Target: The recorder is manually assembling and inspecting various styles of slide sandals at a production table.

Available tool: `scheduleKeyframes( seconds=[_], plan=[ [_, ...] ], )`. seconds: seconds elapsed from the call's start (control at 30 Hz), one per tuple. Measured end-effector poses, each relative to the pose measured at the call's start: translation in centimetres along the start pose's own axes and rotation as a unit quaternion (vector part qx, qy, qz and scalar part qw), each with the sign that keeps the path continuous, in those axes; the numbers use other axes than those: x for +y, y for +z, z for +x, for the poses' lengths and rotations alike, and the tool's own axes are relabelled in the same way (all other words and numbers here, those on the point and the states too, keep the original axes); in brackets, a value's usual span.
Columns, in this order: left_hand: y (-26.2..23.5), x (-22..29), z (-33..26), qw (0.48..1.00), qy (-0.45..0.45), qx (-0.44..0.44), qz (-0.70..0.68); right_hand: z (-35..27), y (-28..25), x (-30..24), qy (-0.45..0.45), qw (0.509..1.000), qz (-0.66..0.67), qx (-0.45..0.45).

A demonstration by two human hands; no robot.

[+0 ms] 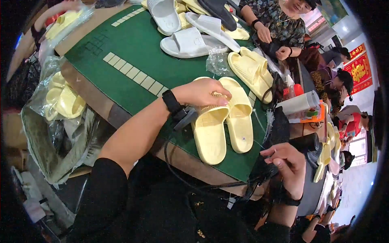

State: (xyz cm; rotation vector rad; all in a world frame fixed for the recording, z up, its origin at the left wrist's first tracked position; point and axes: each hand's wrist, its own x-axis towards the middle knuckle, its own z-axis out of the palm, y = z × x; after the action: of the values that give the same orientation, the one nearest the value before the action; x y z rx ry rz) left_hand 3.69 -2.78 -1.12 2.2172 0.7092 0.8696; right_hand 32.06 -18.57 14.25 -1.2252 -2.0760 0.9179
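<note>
My left hand (204,92) rests on top of a pair of pale yellow slide sandals (227,121), its fingers curled over the strap of the left sandal. The pair lies side by side, soles down, on a green table mat (133,48). My right hand (288,162) is at the table's near right corner, closed on a bundle of thin black straps or cords (263,172). A black band and a dark clip-on device (184,117) sit at my left wrist, with a cable hanging down from it.
Another yellow pair (253,73) and white slides (190,40) lie farther back on the mat, beside a crumpled clear bag (216,60). Bagged yellow slides (60,101) hang at the left. A person across the table (279,24) handles dark items. A white cup (300,103) lies at right.
</note>
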Motion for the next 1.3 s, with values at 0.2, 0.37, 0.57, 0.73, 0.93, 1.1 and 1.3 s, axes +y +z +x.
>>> scheduleKeyframes(
  seconds=[0.2,0.37,0.57,0.73,0.93,1.1,1.3],
  plan=[
    [-0.4,0.0,-0.4,0.997,-0.049,0.063,-0.001,-2.6,-0.2,0.1,0.057,0.990,-0.125,-0.003],
    [-1.8,-0.5,-0.2,0.982,-0.079,0.146,-0.092,-4.2,-0.6,0.3,0.006,0.982,-0.181,0.057],
    [-3.2,-1.4,-0.6,0.932,-0.151,0.256,-0.210,-4.8,-1.0,1.2,-0.003,0.963,-0.231,0.135],
    [-2.1,-1.4,-0.7,0.919,-0.173,0.278,-0.218,-5.3,0.1,2.0,-0.002,0.953,-0.272,0.135],
    [-1.2,-3.1,-1.1,0.907,-0.173,0.292,-0.251,-6.1,2.0,4.5,-0.026,0.934,-0.330,0.133],
    [-2.0,-3.8,-1.0,0.916,-0.195,0.297,-0.188,-6.3,2.3,5.8,-0.050,0.893,-0.408,0.182],
    [-2.8,-3.8,-1.1,0.912,-0.220,0.292,-0.184,-6.8,3.4,5.9,-0.067,0.912,-0.372,0.156]
  ],
)
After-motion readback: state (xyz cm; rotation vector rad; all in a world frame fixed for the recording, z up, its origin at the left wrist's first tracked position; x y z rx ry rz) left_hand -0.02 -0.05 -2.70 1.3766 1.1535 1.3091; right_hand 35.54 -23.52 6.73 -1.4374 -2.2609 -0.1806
